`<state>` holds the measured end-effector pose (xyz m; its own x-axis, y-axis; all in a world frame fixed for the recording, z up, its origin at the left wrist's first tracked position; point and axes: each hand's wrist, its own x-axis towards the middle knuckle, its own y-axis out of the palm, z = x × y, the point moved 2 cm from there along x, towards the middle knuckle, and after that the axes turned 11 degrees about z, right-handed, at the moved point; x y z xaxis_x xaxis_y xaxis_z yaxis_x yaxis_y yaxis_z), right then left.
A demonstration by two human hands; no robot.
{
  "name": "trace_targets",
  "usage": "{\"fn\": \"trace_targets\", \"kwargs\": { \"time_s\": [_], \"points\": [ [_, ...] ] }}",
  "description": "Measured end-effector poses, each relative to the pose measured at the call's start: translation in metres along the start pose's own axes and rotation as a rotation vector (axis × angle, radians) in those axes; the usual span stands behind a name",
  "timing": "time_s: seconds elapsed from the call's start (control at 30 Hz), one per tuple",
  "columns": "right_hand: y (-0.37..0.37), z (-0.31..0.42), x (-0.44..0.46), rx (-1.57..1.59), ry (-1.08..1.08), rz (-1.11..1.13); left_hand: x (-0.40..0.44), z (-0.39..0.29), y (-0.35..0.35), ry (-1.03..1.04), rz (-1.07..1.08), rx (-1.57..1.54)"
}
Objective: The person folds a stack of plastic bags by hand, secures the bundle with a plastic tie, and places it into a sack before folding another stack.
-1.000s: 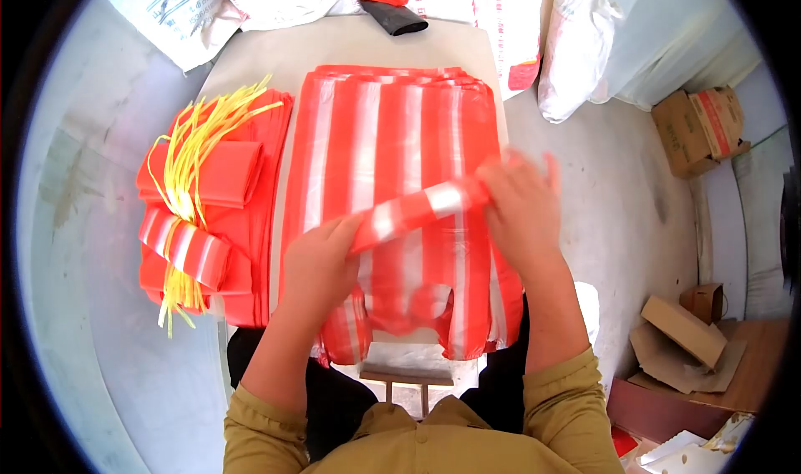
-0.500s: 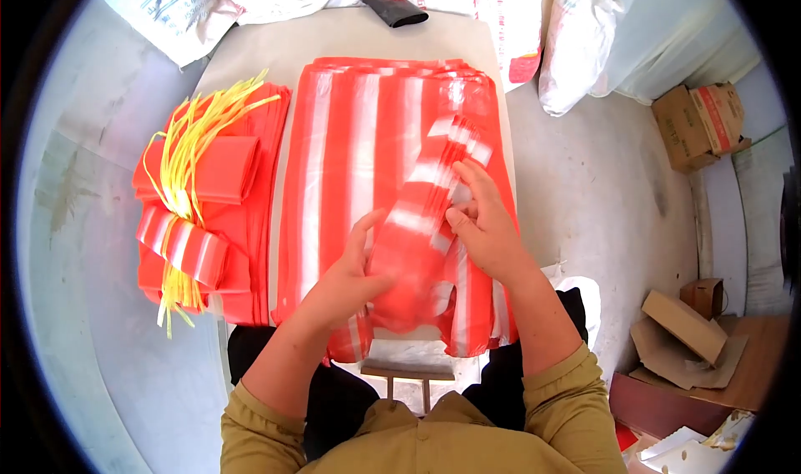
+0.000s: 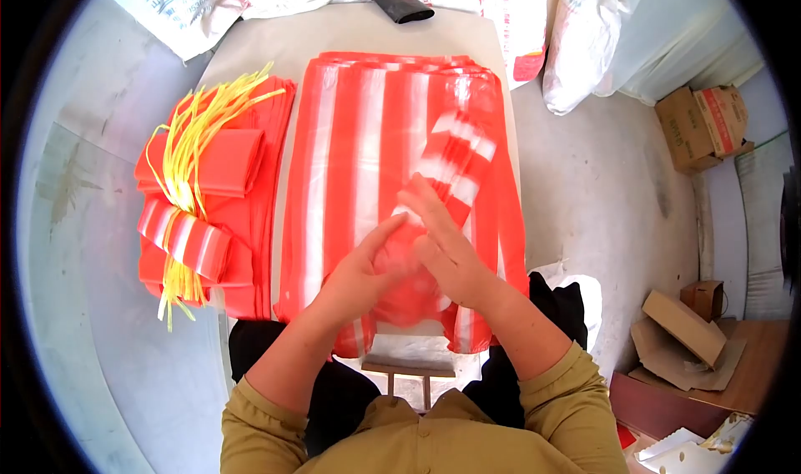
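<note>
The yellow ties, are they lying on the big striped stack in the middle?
No, the yellow ties lie on the red pile to the left of the striped stack.

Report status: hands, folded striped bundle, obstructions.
Left hand, right hand: both open by folded striped bundle, contact unclear. Bundle atop striped stack. No obstruction seen; yellow ties off left.
</note>
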<state>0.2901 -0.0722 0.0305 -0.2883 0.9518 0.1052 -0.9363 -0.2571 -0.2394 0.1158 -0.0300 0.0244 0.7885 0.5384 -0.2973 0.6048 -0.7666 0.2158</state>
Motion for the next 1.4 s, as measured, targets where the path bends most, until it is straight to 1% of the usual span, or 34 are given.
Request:
{"fn": "trace_targets", "kwargs": {
  "time_s": [0.03,0.13,0.23,0.27,0.33,0.4,0.47,0.5,0.57,0.63,0.73,0.83,0.93,1.03,1.13,1.23,1.33,1.4],
  "points": [
    [-0.003,0.000,0.002,0.022,0.010,-0.019,0.000,0.000,0.001,-0.010,0.008,-0.035],
    [-0.023,-0.011,0.009,0.009,0.023,-0.006,0.000,0.008,-0.004,0.039,0.048,0.052],
    [-0.038,-0.026,0.016,0.225,0.097,0.034,-0.002,0.002,-0.002,-0.100,0.078,0.002],
    [-0.041,-0.027,0.018,0.277,0.118,0.027,-0.002,0.002,-0.003,-0.081,0.078,0.011],
    [-0.046,-0.022,0.022,0.321,0.147,-0.043,-0.004,0.002,-0.003,-0.042,0.079,0.028],
    [-0.061,-0.034,0.033,0.296,0.133,-0.160,-0.004,0.004,-0.005,-0.036,0.081,0.028],
    [-0.074,-0.032,0.030,0.083,0.082,-0.357,-0.005,0.005,-0.005,-0.045,0.078,0.004],
    [-0.078,-0.006,0.027,-0.120,0.036,-0.492,-0.006,0.005,-0.005,-0.058,0.073,-0.021],
    [-0.075,0.009,0.022,-0.473,-0.064,-0.491,-0.007,0.002,-0.003,-0.086,0.067,-0.050],
    [-0.065,0.004,0.018,-0.764,-0.171,-0.216,-0.009,-0.007,-0.001,-0.115,0.067,-0.051],
    [-0.032,0.002,0.021,-0.979,-0.162,0.149,-0.007,0.006,-0.005,-0.150,0.035,0.061],
    [-0.042,-0.029,0.024,-1.040,0.086,0.124,-0.010,0.002,0.000,-0.117,0.060,-0.088],
    [-0.064,-0.036,0.027,-1.022,0.221,0.039,-0.011,-0.002,0.001,-0.093,0.063,-0.092],
    [-0.075,-0.043,0.027,-0.995,0.328,-0.177,-0.012,-0.003,0.001,-0.095,0.068,-0.179],
    [-0.086,-0.041,0.023,-0.752,0.314,-0.429,-0.014,-0.004,-0.002,-0.091,0.061,-0.169],
    [-0.082,-0.029,0.016,-0.367,0.145,-0.467,-0.013,-0.011,-0.003,-0.062,0.028,-0.228],
    [-0.053,-0.020,0.010,0.462,0.252,-0.464,-0.009,-0.008,-0.006,-0.004,0.015,-0.317],
    [-0.032,-0.019,0.010,0.430,0.207,-0.432,-0.009,-0.006,-0.002,-0.017,-0.002,-0.342]
  ]
}}
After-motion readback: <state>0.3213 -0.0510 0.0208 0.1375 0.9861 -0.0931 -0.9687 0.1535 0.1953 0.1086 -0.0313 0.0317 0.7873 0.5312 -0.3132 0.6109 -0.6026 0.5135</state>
